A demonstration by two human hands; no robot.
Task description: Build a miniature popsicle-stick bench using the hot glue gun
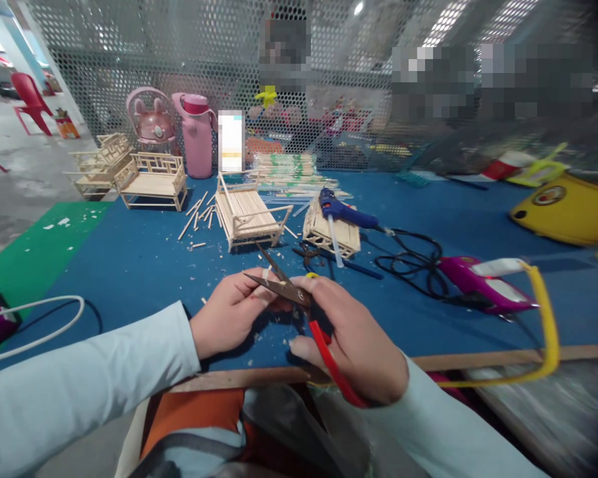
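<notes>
1. Right hand [363, 338]: closed around the red-handled scissors [303, 299], whose blades stand parted and point away from the wearer, above the near edge of the blue counter [144, 272].
2. Left hand [232, 312]: fingers curled in close beside the blades; whether they grip a small piece cannot be told, since the scissors and the right hand hide part of them.
3. Principal hazard: with fingertips this near the parted blades, a slip of the scissors or an early squeeze could nick the left hand.
4. Miniature stick-built settee [252, 216]: upright on the counter just beyond the hands. A forward jab of the blade tips might knock its thin front legs or armrest; the exact gap cannot be judged.
5. Blue glue gun [349, 214]: resting across a smaller stick-built piece [346, 234]. A tug on its black cord [418, 262] could drag both; a hot nozzle, if powered, could burn.
6. Loose sticks [197, 216]: scattered left of the settee, where a sweeping sleeve could scatter them further.
</notes>
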